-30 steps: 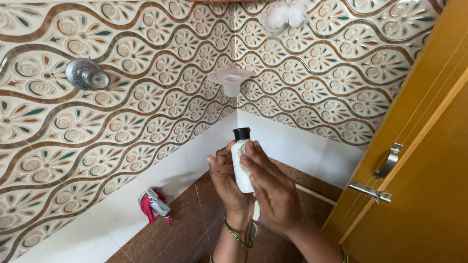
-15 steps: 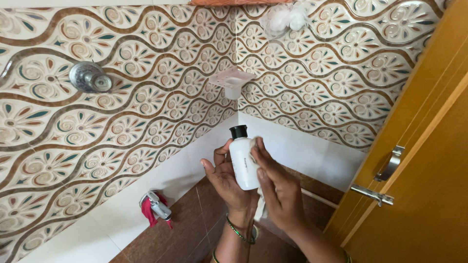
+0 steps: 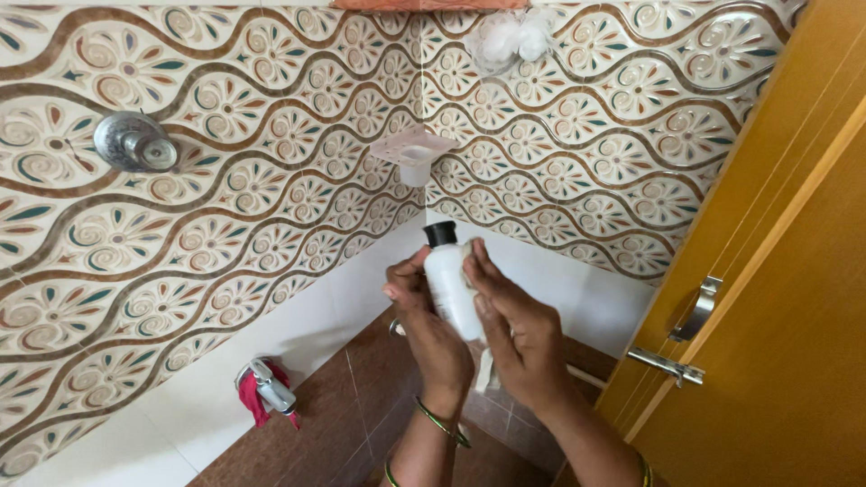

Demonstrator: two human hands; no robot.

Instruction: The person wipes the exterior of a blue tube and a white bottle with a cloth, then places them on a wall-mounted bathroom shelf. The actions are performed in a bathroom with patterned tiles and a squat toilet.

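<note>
Since a moment ago, the white bottle (image 3: pixel 451 287) has been raised slightly. It is gripped by the left hand (image 3: pixel 428 325) and right hand (image 3: pixel 516 326), upright, black cap (image 3: pixel 440 234) toward 12 o'clock, below the soap dish (image 3: pixel 413 153).

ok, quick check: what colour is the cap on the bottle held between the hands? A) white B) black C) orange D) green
B: the white bottle, held upright between the left hand and right hand, has a black cap on top.
</note>
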